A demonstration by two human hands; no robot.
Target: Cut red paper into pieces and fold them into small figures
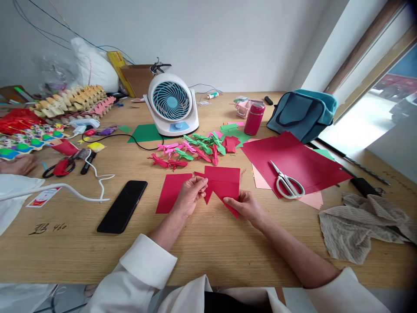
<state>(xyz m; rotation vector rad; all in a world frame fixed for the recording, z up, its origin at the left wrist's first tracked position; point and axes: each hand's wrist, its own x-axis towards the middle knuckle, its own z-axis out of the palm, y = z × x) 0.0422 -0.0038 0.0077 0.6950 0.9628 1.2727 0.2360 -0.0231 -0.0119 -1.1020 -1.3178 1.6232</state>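
Between my hands is a folded piece of red paper (223, 178) with pointed lower flaps. My left hand (193, 193) pinches its left flap between thumb and fingers. On the right, my right hand (246, 208) grips the lower right corner, thumb on top. Flat on the table behind my left hand lies a red paper square (171, 191), partly hidden by that hand. Just beyond the folded paper is a pile of small folded paper figures (202, 145) in pink, green and red. White-handled scissors (288, 183) rest on large red sheets (286, 158) to the right.
A black phone (123, 206) lies left of my forearm. At the back stand a white fan (172, 104), a red flask (254, 119) and a blue bag (301, 114). A crumpled cloth (361, 226) lies right. Another person's hand (19, 164) shows at the left edge.
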